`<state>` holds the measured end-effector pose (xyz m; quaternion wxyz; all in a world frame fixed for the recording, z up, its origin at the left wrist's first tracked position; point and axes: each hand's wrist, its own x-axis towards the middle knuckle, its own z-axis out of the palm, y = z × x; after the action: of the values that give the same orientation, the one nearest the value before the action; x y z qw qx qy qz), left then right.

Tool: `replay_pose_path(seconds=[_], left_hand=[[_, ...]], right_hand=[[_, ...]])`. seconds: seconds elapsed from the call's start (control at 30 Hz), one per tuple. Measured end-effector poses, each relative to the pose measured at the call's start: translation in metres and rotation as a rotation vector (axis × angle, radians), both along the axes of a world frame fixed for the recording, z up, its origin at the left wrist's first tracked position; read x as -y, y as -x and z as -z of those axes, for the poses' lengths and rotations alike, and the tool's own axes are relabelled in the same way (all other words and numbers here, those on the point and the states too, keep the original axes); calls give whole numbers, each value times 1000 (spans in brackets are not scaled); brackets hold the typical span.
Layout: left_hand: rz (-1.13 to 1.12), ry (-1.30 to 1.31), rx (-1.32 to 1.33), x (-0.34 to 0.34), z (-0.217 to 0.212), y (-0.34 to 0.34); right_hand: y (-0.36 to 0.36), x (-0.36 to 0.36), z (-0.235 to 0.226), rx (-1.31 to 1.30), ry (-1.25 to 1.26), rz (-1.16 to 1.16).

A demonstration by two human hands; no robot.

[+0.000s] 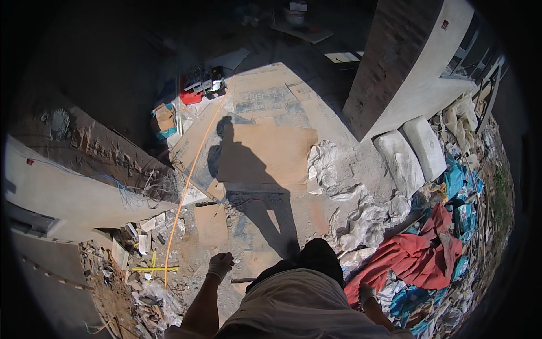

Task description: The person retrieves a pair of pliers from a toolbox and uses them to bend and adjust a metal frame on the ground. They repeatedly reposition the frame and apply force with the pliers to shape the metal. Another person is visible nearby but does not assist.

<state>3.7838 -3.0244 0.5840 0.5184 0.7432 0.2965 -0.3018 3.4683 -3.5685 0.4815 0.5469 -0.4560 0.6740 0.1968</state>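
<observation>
My left hand, in a pale glove, hangs over the dusty ground at the lower middle. Its fingers are curled in, and nothing shows in them. A short dark stick lies beside it, apart from the hand. On the other side of my body, my right hand, also gloved, hangs next to a crumpled red cloth. Its fingers are hidden from view, and whether it touches the cloth is unclear. Ahead of me a brown cardboard sheet lies flat, partly under my shadow.
An orange cord runs along the ground on the left, near yellow strips and rubble. Wall ends flank the opening, the right one a pillar. White sacks, plastic sheeting and blue scraps lie right. Tools sit far left.
</observation>
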Motion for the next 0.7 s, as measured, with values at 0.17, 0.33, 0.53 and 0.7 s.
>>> replay_pose_path(seconds=[0.17,0.33,0.53,0.7], left_hand=[[11,52,328,73,-63,-194],[116,27,353,120,-60,-304],[-30,99,182,164,28,-443],[-390,277,19,154,120,-515]], right_hand=[[-222,38,-30,223,195,-247],[-461,78,-56,351,176,-390],[-636,197,117,136,169,-434],[-867,273,122,143,2,-645]])
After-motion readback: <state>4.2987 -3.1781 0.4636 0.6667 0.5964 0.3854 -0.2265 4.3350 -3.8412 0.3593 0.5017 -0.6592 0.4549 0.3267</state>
